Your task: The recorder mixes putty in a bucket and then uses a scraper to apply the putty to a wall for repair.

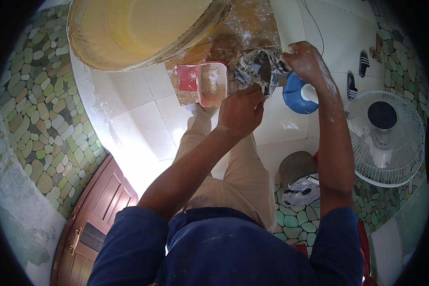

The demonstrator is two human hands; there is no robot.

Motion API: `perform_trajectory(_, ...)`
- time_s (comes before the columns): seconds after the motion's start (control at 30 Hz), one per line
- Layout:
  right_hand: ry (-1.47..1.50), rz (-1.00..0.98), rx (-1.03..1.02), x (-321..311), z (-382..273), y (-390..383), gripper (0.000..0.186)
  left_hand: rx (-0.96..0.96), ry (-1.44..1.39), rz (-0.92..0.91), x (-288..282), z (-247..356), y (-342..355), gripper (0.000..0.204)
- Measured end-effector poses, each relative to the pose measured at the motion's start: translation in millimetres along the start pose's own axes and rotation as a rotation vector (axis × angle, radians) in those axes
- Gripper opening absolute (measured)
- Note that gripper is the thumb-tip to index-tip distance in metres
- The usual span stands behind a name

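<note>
A crumpled, dark silvery bag [245, 71] with an open mouth is held above a stained wooden board [214, 40]. My left hand [239, 107] grips the bag's lower edge with closed fingers. My right hand [304, 62], dusted with white like its forearm, pinches the bag's upper right edge. Left of the bag on the board is a red-rimmed white tub [211, 81] with pale powder inside, beside a red flap or lid [186, 76].
A large yellowish basin [148, 28] stands at the upper left. A blue round object [295, 97], a white fan [386, 143], sandals [362, 64] and a grey container [295, 167] are on the right. A wooden door [95, 214] is at lower left. My legs stand below the board.
</note>
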State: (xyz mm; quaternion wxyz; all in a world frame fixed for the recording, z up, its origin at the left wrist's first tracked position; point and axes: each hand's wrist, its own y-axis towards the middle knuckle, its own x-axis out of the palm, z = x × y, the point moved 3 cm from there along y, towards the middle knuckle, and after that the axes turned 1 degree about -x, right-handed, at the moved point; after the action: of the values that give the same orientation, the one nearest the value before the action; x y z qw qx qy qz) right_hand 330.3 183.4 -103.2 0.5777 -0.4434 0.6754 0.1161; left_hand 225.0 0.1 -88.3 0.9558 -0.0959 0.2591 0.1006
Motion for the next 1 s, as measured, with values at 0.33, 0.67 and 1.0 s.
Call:
perform_trajectory(0.33, 0.361, -0.022, 0.463, 4.7, 4.2, -3.9, 0.048, -0.043, 0.026, -0.079, 5.9, -28.6, -15.5, 0.009)
perform_trajectory(0.67, 0.487, 0.058, 0.176, -2.1, -40.5, -22.5, 0.034, -0.09, -0.054, -0.091, 13.7, -36.4, -29.2, 0.051)
perform_trajectory(1.0, 0.298, -0.065, 0.144, 102.0, -64.8, 13.1, 0.029, -0.197, -0.199, -0.057, 11.5, -41.9, -48.3, 0.057)
